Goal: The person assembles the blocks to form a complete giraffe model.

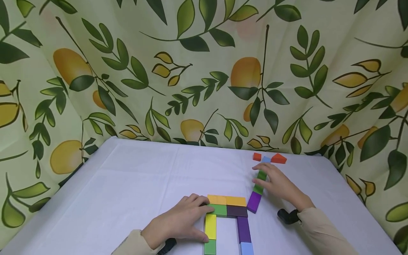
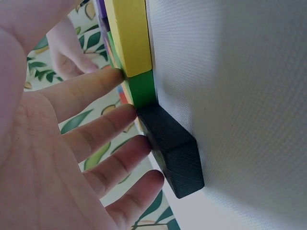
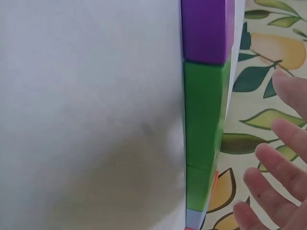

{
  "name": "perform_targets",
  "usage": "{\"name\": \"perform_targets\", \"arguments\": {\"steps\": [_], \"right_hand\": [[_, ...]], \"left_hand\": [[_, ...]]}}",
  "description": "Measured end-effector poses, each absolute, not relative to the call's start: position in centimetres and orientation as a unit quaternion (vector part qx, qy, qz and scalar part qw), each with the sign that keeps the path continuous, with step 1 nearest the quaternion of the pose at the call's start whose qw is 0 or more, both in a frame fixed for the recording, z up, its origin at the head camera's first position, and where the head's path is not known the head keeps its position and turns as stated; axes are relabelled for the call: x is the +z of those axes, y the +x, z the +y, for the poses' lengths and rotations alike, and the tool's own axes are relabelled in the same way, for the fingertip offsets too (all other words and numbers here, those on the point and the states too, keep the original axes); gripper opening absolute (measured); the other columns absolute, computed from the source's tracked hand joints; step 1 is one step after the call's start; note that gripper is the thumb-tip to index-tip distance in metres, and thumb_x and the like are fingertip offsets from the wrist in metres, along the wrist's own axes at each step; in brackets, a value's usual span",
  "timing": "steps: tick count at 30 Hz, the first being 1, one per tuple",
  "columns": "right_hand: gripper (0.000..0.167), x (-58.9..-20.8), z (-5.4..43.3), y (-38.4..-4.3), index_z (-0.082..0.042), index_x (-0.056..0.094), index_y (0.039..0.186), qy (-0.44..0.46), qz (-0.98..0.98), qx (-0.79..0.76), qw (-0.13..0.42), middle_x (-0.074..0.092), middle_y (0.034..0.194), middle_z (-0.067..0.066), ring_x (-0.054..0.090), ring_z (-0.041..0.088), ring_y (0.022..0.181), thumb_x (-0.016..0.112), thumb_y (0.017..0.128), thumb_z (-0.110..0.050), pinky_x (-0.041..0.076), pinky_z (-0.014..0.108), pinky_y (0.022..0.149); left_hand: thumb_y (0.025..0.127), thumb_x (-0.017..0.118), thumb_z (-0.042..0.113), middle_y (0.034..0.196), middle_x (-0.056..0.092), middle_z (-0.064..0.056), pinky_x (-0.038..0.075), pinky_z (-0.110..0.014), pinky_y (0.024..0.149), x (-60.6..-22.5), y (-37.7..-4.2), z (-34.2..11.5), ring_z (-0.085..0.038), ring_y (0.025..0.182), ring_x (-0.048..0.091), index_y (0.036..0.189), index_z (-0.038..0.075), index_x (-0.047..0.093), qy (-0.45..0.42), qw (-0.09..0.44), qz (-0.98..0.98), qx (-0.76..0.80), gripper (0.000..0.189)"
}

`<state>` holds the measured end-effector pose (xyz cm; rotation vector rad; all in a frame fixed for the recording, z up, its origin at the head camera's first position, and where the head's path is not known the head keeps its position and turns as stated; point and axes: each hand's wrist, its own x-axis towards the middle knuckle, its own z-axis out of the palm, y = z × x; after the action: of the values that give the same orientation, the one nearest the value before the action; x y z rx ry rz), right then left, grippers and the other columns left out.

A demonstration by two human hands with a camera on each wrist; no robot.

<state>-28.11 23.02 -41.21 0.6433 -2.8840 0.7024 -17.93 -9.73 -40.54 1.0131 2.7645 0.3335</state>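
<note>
My left hand (image 1: 180,221) lies beside a frame of blocks on the table. In the left wrist view its extended fingers (image 2: 115,124) are right at a green block (image 2: 142,88) and a black block (image 2: 175,148); the hand hides the black one from the head view. That frame has yellow blocks (image 1: 210,226), orange blocks (image 1: 236,201), a dark purple block (image 1: 237,211), a purple block (image 1: 244,229) and a light blue block (image 1: 246,248). My right hand (image 1: 280,184), fingers spread and holding nothing, hovers by a slanted row of green blocks (image 3: 204,115) and a purple block (image 3: 205,31).
At the far edge of the white-covered table (image 1: 134,177) lie a small red block (image 1: 256,157), a light blue block (image 1: 266,159) and a red-orange pointed block (image 1: 278,159). A leaf-and-fruit patterned curtain (image 1: 204,71) hangs behind and at the sides.
</note>
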Motion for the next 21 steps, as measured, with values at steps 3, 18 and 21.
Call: {"name": "perform_targets", "arguments": {"steps": [3,18,21], "right_hand": [[0.043,-41.2,23.1,-28.9,-0.004,0.064,0.125,0.208,-0.949,0.232,0.050,0.058,0.133,0.022,0.050,0.045,0.127,0.075,0.089,-0.024,0.043,0.063,0.102],[0.047,-41.1,24.8,-34.1,0.005,0.058,0.130,0.180,-0.958,0.219,0.056,0.055,0.134,0.028,0.049,0.048,0.127,0.070,0.092,-0.020,0.042,0.062,0.104],[0.043,-41.2,25.0,-35.0,0.005,0.060,0.127,0.185,-0.957,0.215,0.062,0.056,0.133,0.028,0.049,0.047,0.127,0.070,0.092,-0.017,0.042,0.061,0.105]], "left_hand": [[0.076,0.078,0.059,0.137,0.053,0.004,0.041,-0.033,0.098,-40.5,-17.9,-9.7,-0.014,0.124,0.045,0.134,0.024,0.061,0.342,0.085,0.929,0.112,0.070],[0.075,0.078,0.059,0.137,0.053,0.005,0.041,-0.032,0.098,-40.6,-18.0,-9.7,-0.013,0.124,0.045,0.134,0.025,0.061,0.339,0.088,0.930,0.115,0.070],[0.075,0.078,0.060,0.137,0.053,0.005,0.041,-0.033,0.099,-40.6,-18.0,-9.7,-0.013,0.125,0.044,0.135,0.026,0.061,0.336,0.091,0.930,0.114,0.071]]}}
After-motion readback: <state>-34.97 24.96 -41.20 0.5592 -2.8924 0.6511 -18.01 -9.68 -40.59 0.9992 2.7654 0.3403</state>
